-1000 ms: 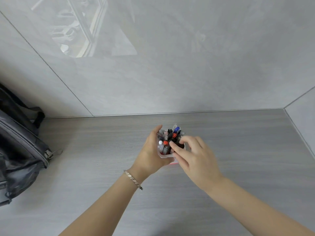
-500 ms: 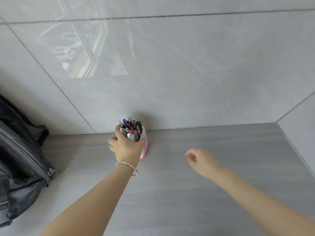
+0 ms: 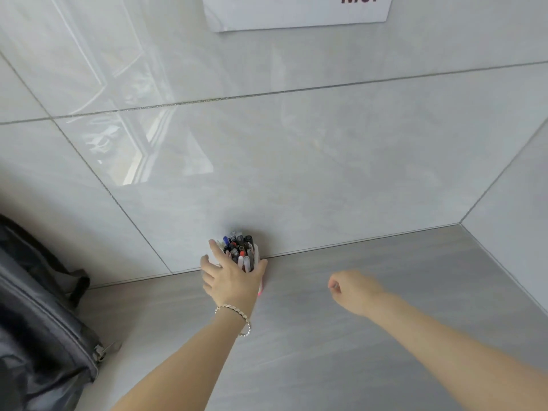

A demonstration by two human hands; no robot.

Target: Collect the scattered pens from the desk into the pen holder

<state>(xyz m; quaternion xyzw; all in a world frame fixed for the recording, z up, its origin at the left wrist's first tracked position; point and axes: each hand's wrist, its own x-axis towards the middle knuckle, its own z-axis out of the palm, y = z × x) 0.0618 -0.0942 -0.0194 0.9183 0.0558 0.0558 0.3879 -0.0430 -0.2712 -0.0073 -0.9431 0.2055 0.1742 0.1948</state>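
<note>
A dark grey bag [image 3: 38,336] with a zip is seen at the far left, resting on the grey worktop [image 3: 355,366]. Towards the middle, the pen holder [image 3: 257,256], white with a pink base, is stood upright against the tiled wall [image 3: 326,158] and is filled with pens [image 3: 238,247]. It is touched from the near side by the left hand [image 3: 234,280], whose fingers are spread and nearly straight, with the thumb laid on the holder's right side; a bracelet [image 3: 234,311] is worn at the wrist. Above, a paper sheet [image 3: 296,13] is fixed to the wall; its dark red letters are cut off and cannot be read. Further right, the right hand [image 3: 354,290] is held over the worktop, loosely curled, with nothing held.
</note>
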